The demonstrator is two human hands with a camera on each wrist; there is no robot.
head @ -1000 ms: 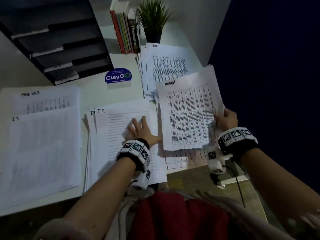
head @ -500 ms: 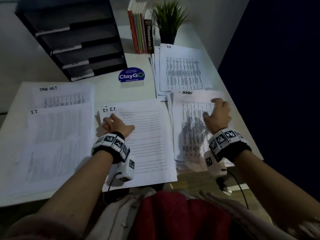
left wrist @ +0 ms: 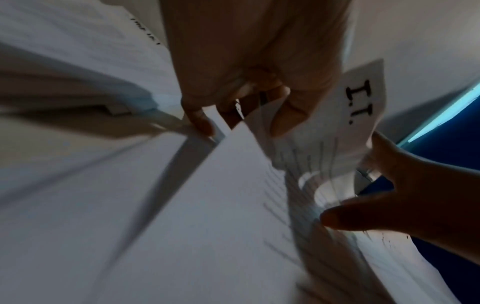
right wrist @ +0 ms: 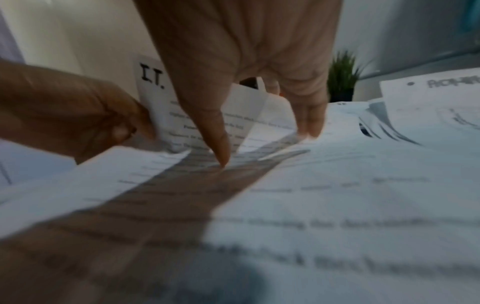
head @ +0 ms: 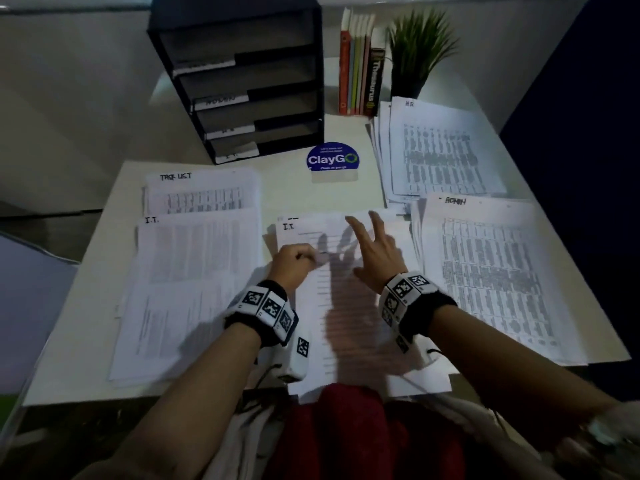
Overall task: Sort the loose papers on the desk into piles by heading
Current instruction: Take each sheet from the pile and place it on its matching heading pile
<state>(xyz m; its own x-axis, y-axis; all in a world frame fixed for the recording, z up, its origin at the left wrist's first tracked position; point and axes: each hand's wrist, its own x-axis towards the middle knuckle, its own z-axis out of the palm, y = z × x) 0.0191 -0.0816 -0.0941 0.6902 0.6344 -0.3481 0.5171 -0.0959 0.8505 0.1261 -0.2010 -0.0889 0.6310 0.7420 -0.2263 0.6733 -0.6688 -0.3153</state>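
My left hand pinches the left edge of the top I.T. sheet of the middle pile and curls that corner upward. My right hand lies beside it with straight, spread fingers whose tips press on the same pile. Sorted piles lie around: a second I.T. pile on the left, TASK LIST behind it, ADMIN on the right, H.R. at the back right.
A black paper tray rack with labelled shelves stands at the back. To its right stand upright books and a potted plant. A blue ClayGo sign sits mid-desk. The desk's near edge runs below the piles.
My right hand laid the ADMIN sheet on the ADMIN pile, then moved left onto the middle I.T. pile. My left hand went from resting flat to pinching and lifting the top I.T. sheet's edge.
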